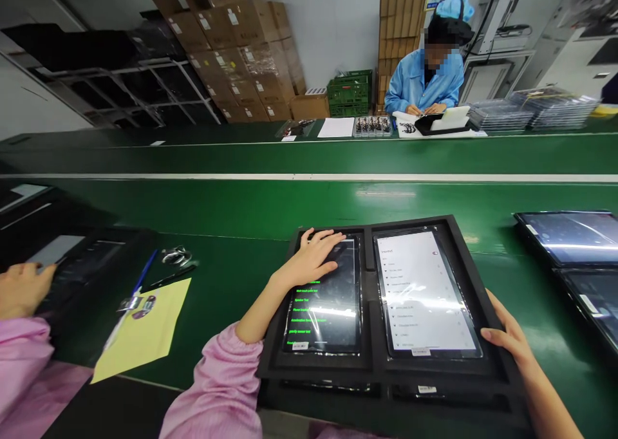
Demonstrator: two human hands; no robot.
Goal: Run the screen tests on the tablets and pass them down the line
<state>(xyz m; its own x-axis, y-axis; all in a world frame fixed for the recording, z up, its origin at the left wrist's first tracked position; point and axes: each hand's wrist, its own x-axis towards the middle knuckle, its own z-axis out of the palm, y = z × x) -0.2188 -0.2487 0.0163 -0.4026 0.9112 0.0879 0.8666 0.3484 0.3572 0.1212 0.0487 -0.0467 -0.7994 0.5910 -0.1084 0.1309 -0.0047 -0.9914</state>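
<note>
A black foam tray (371, 368) lies on the green workbench with two tablets in its recesses. My left hand (311, 259) rests flat on the upper part of the left tablet (323, 317), whose dark screen shows lines of green text. The right tablet (425, 291) is lit with a white settings-style list, and both screens look covered by glossy film. My right hand (505, 339) grips the tray's right edge, with the fingers out of sight beneath it.
Two dark tablets (570, 239) lie at the right. On the left are a yellow sheet (145, 333) and a blue pen (145, 278), beside a co-worker's hand (24, 291) in a pink sleeve. A green conveyor (309, 156) runs across, with a blue-coated worker (425, 78) beyond.
</note>
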